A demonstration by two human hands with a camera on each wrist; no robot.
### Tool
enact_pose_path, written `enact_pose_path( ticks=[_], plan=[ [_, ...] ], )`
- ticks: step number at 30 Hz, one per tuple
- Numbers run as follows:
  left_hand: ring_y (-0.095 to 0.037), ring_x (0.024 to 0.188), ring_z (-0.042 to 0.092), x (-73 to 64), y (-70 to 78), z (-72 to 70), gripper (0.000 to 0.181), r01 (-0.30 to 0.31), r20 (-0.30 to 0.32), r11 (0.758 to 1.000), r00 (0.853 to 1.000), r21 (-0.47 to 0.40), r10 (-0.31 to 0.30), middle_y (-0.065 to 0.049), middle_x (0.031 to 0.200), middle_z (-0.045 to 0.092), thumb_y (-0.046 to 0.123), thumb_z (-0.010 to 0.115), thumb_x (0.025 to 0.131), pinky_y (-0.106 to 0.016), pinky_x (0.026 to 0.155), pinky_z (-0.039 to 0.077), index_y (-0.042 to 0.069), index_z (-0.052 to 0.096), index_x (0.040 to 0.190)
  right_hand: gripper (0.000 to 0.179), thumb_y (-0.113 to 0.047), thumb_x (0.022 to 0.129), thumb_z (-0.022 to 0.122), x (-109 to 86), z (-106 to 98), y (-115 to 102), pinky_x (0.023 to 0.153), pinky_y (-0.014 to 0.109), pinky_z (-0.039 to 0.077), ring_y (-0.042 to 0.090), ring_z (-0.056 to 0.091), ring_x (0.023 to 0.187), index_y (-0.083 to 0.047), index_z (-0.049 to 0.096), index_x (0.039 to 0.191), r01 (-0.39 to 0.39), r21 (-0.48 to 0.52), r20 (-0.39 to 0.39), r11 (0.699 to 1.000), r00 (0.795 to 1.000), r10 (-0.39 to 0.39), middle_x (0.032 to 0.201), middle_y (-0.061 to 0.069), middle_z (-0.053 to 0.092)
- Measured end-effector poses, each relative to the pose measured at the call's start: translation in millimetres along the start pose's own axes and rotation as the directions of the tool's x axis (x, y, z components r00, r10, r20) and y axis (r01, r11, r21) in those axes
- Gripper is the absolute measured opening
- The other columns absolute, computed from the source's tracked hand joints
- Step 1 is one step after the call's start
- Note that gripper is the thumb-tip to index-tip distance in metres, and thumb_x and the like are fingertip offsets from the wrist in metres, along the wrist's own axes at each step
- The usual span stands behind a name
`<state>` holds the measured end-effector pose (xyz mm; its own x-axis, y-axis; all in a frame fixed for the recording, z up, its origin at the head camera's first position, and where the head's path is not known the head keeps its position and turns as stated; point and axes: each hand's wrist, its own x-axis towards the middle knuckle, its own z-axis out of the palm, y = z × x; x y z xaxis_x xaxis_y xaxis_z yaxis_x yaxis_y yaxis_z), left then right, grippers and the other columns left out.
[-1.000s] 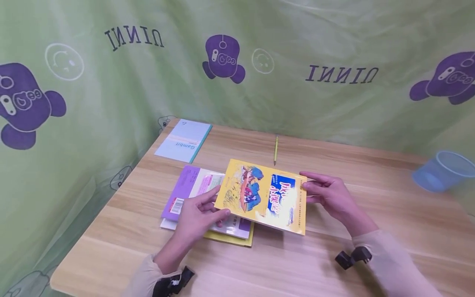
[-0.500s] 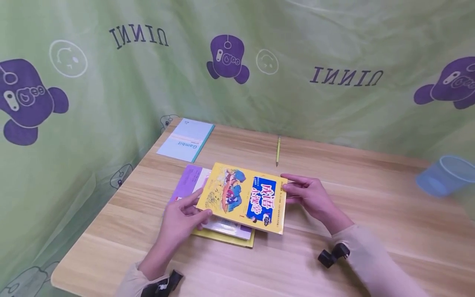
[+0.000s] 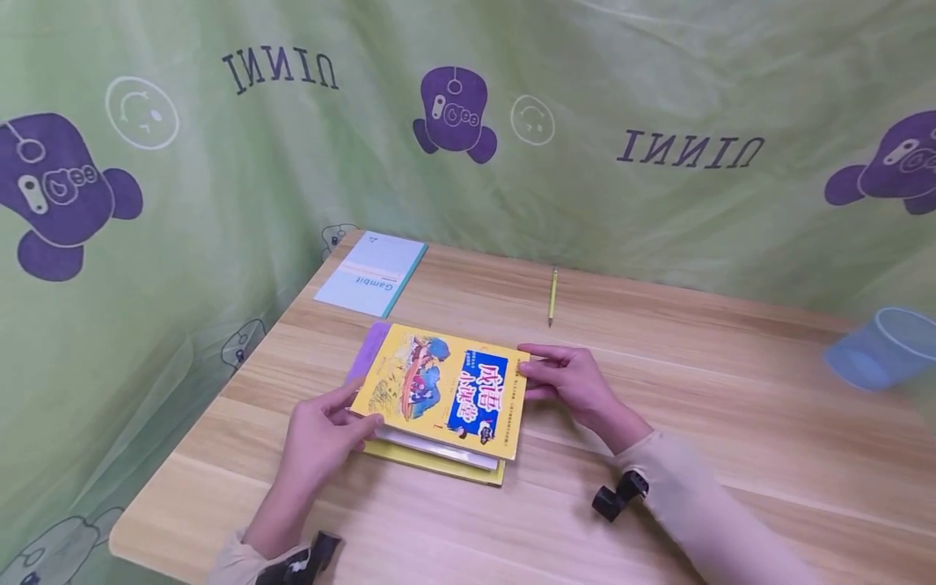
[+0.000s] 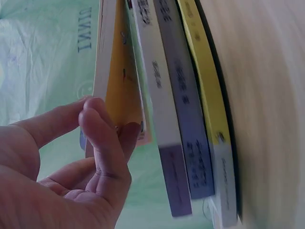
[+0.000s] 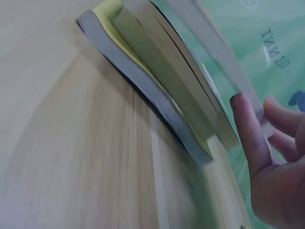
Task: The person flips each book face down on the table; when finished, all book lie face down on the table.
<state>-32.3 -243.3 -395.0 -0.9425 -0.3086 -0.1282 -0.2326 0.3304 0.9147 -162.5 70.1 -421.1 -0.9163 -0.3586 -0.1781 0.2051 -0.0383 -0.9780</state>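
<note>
A yellow book point(image 3: 439, 390) with blue and white lettering on its cover is held flat between two hands. My left hand point(image 3: 322, 439) pinches its left edge, thumb above and fingers underneath. On the opposite edge my right hand point(image 3: 574, 386) grips it the same way. Below it lies a stack of several books, with a purple-and-white book point(image 3: 369, 353) near the top and a yellow book point(image 3: 439, 465) at the bottom. The left wrist view shows a gap between the held book and the stacked spines point(image 4: 181, 95). Most of the stack's top is hidden from the head view.
A light blue notebook point(image 3: 366, 272) lies at the table's back left corner. Behind the stack is a yellow-green pencil point(image 3: 553, 296). A translucent blue cup point(image 3: 877, 349) stands at the right. Green printed cloth point(image 3: 570, 219) hangs behind the wooden table point(image 3: 702, 390).
Both hands have carried the yellow book leftward and lower, so that it now covers most of the stack. Their hold on its two edges stays the same.
</note>
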Motion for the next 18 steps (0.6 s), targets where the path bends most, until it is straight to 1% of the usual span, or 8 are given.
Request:
enact_pose_path(
  ticks=[5,8,10,12,14,16,18],
  plan=[
    [-0.014,0.067,0.07,2.4,-5.6,-4.5,0.067,0.004,-0.036,1.0,0.999,-0.009,-0.004,-0.022,0.103,0.075,-0.001,0.08,0.082,-0.024,0.059,0.059,0.0,0.052,0.143,0.05,0.001,0.093,0.068,3.3,13,1,0.077,0.039,0.064,0.021,0.077,0.08,0.003,0.055,0.141,-0.011,-0.054,-0.025,0.998,1.0,0.009,0.103,0.015,0.076],
    [-0.014,0.068,0.069,3.6,-7.0,-6.4,0.066,0.029,-0.051,0.999,0.998,0.023,-0.028,-0.017,0.091,0.075,0.002,0.08,0.082,-0.024,0.059,0.059,0.002,0.054,0.143,0.049,0.001,0.092,0.069,3.0,18,1,0.075,0.038,0.064,0.021,0.077,0.077,0.004,0.056,0.139,0.002,-0.091,-0.036,0.996,0.999,-0.005,0.103,0.018,0.076],
    [-0.014,0.068,0.069,4.4,-7.2,-7.8,0.066,0.044,-0.059,0.998,0.997,0.052,-0.041,-0.015,0.088,0.075,0.004,0.08,0.082,-0.024,0.059,0.059,0.003,0.055,0.142,0.049,0.001,0.092,0.069,2.9,20,1,0.075,0.038,0.064,0.021,0.077,0.076,0.005,0.056,0.139,0.017,-0.113,-0.036,0.994,0.999,-0.021,0.103,0.02,0.075],
    [-0.015,0.068,0.069,5.0,-6.8,-9.1,0.066,0.058,-0.062,0.995,0.997,0.08,-0.053,-0.014,0.089,0.075,0.005,0.081,0.082,-0.025,0.058,0.059,0.003,0.055,0.142,0.048,0.001,0.091,0.07,3.3,22,1,0.074,0.038,0.064,0.021,0.076,0.075,0.005,0.057,0.138,0.022,-0.13,-0.044,0.991,0.999,-0.028,0.103,0.022,0.075],
    [-0.016,0.068,0.07,5.5,-6.5,-10.5,0.066,0.065,-0.059,0.994,0.996,0.087,-0.06,-0.017,0.091,0.075,0.005,0.081,0.081,-0.026,0.058,0.06,0.002,0.055,0.142,0.049,0.002,0.091,0.071,4.4,24,1,0.074,0.038,0.064,0.02,0.076,0.074,0.005,0.057,0.138,0.029,-0.156,-0.049,0.987,0.998,-0.037,0.104,0.023,0.075],
    [-0.016,0.068,0.07,5.9,-6.1,-11.8,0.066,0.071,-0.056,0.993,0.996,0.091,-0.066,-0.019,0.095,0.075,0.005,0.081,0.081,-0.026,0.057,0.059,0.001,0.055,0.141,0.049,0.001,0.09,0.072,5.8,26,1,0.074,0.038,0.064,0.019,0.076,0.073,0.005,0.059,0.136,0.042,-0.207,-0.057,0.977,0.997,-0.055,0.104,0.024,0.074],
    [-0.015,0.068,0.068,6.3,-6.0,-13.4,0.065,0.075,-0.059,0.991,0.996,0.108,-0.069,-0.02,0.099,0.075,0.006,0.082,0.08,-0.025,0.055,0.057,0.001,0.057,0.14,0.047,0.0,0.088,0.074,7.4,28,1,0.073,0.036,0.064,0.016,0.075,0.074,0.004,0.061,0.134,0.065,-0.284,-0.061,0.957,0.994,-0.085,0.102,0.023,0.075]
  ],
)
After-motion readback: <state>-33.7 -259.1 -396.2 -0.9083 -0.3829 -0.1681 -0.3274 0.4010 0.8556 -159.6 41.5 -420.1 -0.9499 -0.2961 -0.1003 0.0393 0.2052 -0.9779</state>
